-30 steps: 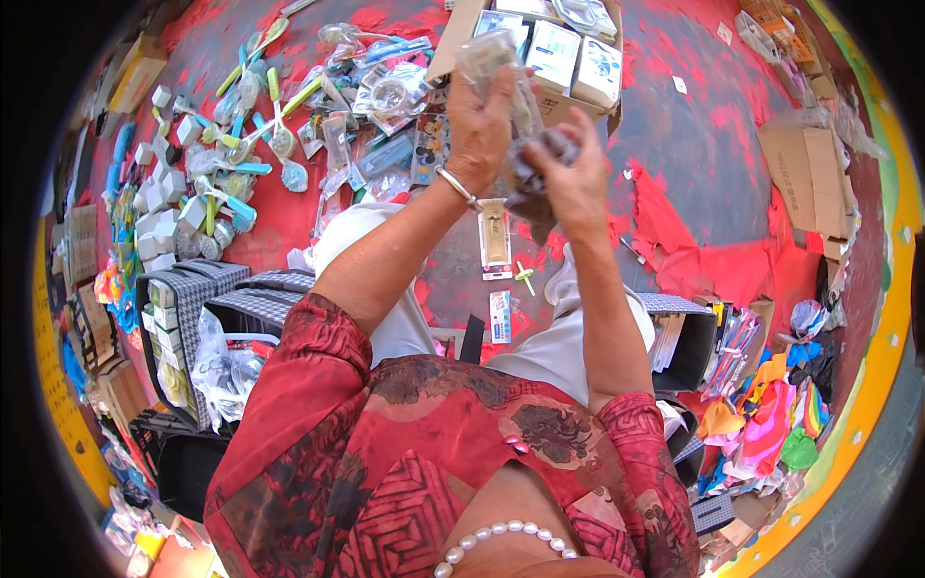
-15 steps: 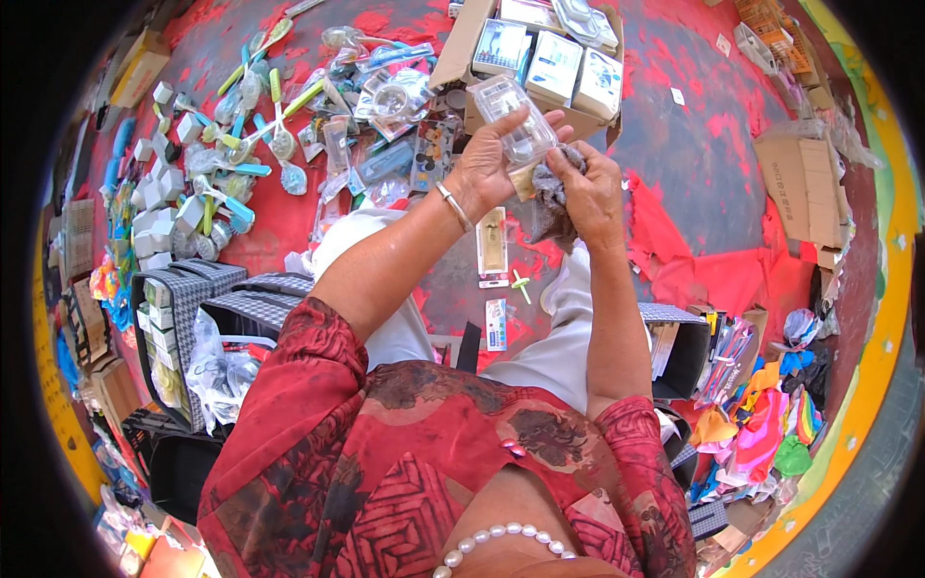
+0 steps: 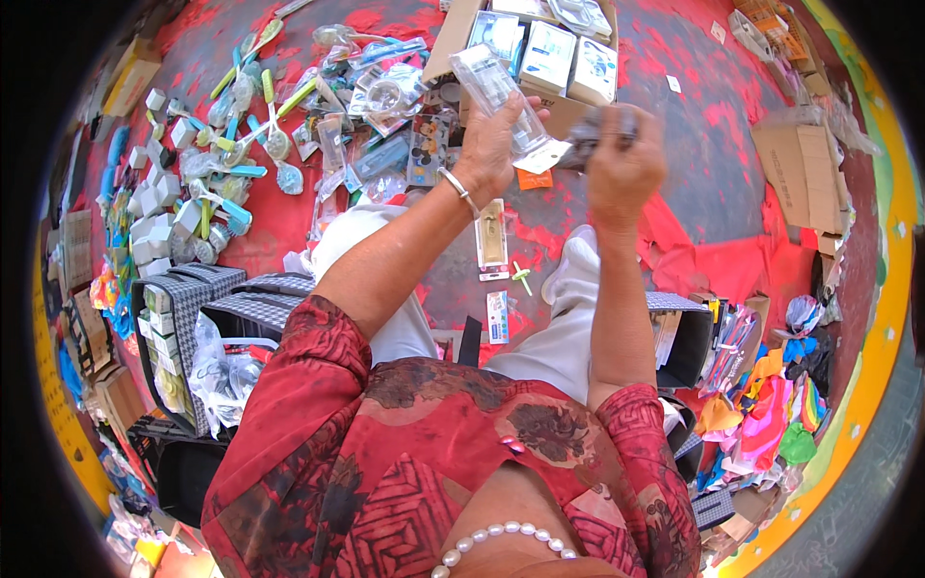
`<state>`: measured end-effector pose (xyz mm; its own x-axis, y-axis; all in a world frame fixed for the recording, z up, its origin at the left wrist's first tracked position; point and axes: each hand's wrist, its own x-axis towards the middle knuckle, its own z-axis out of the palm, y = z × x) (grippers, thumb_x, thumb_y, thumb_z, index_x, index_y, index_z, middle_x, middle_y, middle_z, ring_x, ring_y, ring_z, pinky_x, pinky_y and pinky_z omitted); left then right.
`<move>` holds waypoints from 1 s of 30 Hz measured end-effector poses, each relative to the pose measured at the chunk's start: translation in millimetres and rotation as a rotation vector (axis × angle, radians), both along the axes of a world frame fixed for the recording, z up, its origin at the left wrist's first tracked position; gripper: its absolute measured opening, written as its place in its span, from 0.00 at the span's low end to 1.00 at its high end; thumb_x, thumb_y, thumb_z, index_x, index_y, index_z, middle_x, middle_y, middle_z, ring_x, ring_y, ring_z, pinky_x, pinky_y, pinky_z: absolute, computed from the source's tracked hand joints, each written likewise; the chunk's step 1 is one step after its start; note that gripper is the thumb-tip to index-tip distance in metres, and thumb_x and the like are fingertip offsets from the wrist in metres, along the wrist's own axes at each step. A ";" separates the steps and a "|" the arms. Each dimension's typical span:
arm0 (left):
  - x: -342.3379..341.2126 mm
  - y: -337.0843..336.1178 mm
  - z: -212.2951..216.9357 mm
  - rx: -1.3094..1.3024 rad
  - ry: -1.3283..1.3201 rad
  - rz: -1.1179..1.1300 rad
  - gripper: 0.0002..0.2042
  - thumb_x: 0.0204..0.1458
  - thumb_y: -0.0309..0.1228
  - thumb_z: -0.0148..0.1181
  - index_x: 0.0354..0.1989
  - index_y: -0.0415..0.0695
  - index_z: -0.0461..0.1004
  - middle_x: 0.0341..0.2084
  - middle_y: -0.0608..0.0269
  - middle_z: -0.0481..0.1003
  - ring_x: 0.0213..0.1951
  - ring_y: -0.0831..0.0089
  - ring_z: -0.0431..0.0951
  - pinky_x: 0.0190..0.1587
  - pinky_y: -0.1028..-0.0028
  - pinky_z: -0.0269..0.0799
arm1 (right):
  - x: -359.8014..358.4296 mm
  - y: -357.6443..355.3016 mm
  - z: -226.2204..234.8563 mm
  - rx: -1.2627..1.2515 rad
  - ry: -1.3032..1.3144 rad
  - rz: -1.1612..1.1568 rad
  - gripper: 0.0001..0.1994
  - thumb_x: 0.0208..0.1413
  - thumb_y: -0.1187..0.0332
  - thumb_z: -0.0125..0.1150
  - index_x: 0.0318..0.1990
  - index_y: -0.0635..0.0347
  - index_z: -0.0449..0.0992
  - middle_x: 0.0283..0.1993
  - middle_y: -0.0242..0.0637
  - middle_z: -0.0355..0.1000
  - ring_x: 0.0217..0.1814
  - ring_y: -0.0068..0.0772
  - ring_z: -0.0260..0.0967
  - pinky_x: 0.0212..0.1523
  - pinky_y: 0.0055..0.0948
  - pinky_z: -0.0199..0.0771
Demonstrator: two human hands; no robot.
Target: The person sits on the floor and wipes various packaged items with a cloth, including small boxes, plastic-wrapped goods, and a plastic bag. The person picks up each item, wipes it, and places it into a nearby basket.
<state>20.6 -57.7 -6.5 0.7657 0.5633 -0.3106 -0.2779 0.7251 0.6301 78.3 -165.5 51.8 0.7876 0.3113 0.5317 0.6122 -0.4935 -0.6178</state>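
My left hand (image 3: 491, 144) grips a clear plastic blister pack (image 3: 491, 85) with a white card at its lower end. The pack is tilted, its far end in front of the cardboard box. To the right, my right hand (image 3: 624, 164) is closed around a dark grey cloth (image 3: 599, 135), both smeared by motion. Cloth and pack are apart. Below the hands, on the red and grey ground, lie a narrow pack with a gold-coloured insert (image 3: 491, 236), a small green cross-shaped piece (image 3: 521, 277) and a small white-and-blue card pack (image 3: 497, 318).
A cardboard box (image 3: 445, 43) of white and blue packs stands ahead. Brushes with green and blue handles (image 3: 275, 135) and small white boxes (image 3: 149, 226) spread at left. Checkered storage boxes (image 3: 207, 279) stand at lower left. Colourful plastic items (image 3: 761, 414) pile at lower right.
My right hand has drawn the cloth away from the pack, to the right. My left hand has shifted slightly, and the pack's white card now shows.
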 end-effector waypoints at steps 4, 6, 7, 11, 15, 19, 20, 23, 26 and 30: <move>0.8 3.6 -4.0 -0.116 0.022 -0.135 0.21 0.60 0.43 0.38 0.48 0.37 0.62 0.41 0.54 0.72 0.40 0.64 0.74 0.46 0.65 0.70 | -31.7 19.5 -28.7 -0.304 -0.048 0.155 0.06 0.48 0.68 0.55 0.33 0.57 0.69 0.34 0.39 0.64 0.29 0.45 0.68 0.26 0.40 0.68; -1.5 16.6 -3.6 -0.342 -0.032 -0.137 0.26 0.60 0.47 0.34 0.50 0.32 0.59 0.42 0.51 0.70 0.46 0.61 0.71 0.51 0.58 0.66 | -40.0 13.4 -44.7 -0.317 -0.001 0.215 0.05 0.51 0.67 0.53 0.33 0.58 0.68 0.35 0.41 0.64 0.31 0.49 0.68 0.27 0.42 0.69; -0.6 23.3 -2.3 -0.377 -0.067 -0.084 0.26 0.60 0.47 0.34 0.51 0.32 0.58 0.43 0.49 0.69 0.48 0.59 0.70 0.53 0.56 0.65 | -44.3 9.3 -50.7 -0.417 0.021 0.318 0.05 0.51 0.67 0.53 0.32 0.58 0.68 0.35 0.42 0.64 0.30 0.49 0.68 0.28 0.42 0.68; 0.0 40.6 6.8 -0.180 -0.157 -0.050 0.27 0.59 0.48 0.37 0.53 0.34 0.55 0.45 0.46 0.67 0.48 0.56 0.70 0.53 0.49 0.65 | -43.1 -9.2 -45.6 -0.446 0.045 0.401 0.05 0.49 0.68 0.54 0.31 0.58 0.69 0.31 0.44 0.67 0.28 0.51 0.68 0.29 0.43 0.68; -2.9 39.4 14.0 -0.143 -0.068 -0.091 0.27 0.58 0.51 0.35 0.52 0.37 0.59 0.44 0.44 0.68 0.47 0.56 0.70 0.50 0.58 0.69 | 11.0 -29.8 -1.9 -0.186 0.539 -0.004 0.11 0.50 0.64 0.57 0.27 0.64 0.70 0.27 0.47 0.70 0.25 0.44 0.68 0.28 0.37 0.67; -3.1 22.8 14.8 -0.058 -0.016 -0.242 0.29 0.58 0.55 0.30 0.51 0.40 0.61 0.41 0.50 0.70 0.44 0.59 0.73 0.48 0.62 0.70 | 21.2 -23.6 13.2 0.324 0.375 0.012 0.09 0.48 0.67 0.61 0.30 0.64 0.71 0.27 0.40 0.70 0.26 0.33 0.67 0.29 0.32 0.66; -1.5 15.1 14.3 -0.015 0.002 -0.261 0.30 0.57 0.56 0.30 0.49 0.40 0.62 0.39 0.51 0.71 0.41 0.60 0.74 0.47 0.63 0.70 | 13.6 -17.7 10.3 0.374 0.308 0.103 0.09 0.48 0.68 0.61 0.31 0.64 0.71 0.28 0.38 0.70 0.28 0.29 0.67 0.30 0.30 0.66; -2.3 1.1 14.8 -0.011 0.035 -0.358 0.29 0.56 0.57 0.33 0.48 0.43 0.65 0.34 0.60 0.73 0.35 0.68 0.76 0.41 0.70 0.73 | -8.8 3.4 -3.0 -0.100 -0.130 0.391 0.09 0.47 0.68 0.61 0.35 0.59 0.71 0.37 0.42 0.67 0.38 0.43 0.67 0.34 0.34 0.68; -5.4 -0.4 18.4 -0.109 0.053 -0.453 0.28 0.56 0.57 0.35 0.46 0.45 0.67 0.31 0.65 0.73 0.32 0.74 0.76 0.34 0.76 0.74 | -18.6 2.4 -10.3 -0.105 -0.026 0.345 0.08 0.44 0.75 0.56 0.35 0.57 0.71 0.37 0.42 0.66 0.38 0.44 0.67 0.36 0.36 0.68; -11.2 -12.3 19.9 0.081 0.078 -0.702 0.30 0.55 0.58 0.34 0.49 0.43 0.66 0.33 0.57 0.74 0.30 0.69 0.77 0.32 0.70 0.76 | 24.3 -21.4 -8.5 -0.171 -0.091 -0.041 0.11 0.43 0.77 0.53 0.37 0.56 0.73 0.34 0.40 0.66 0.35 0.45 0.68 0.31 0.34 0.69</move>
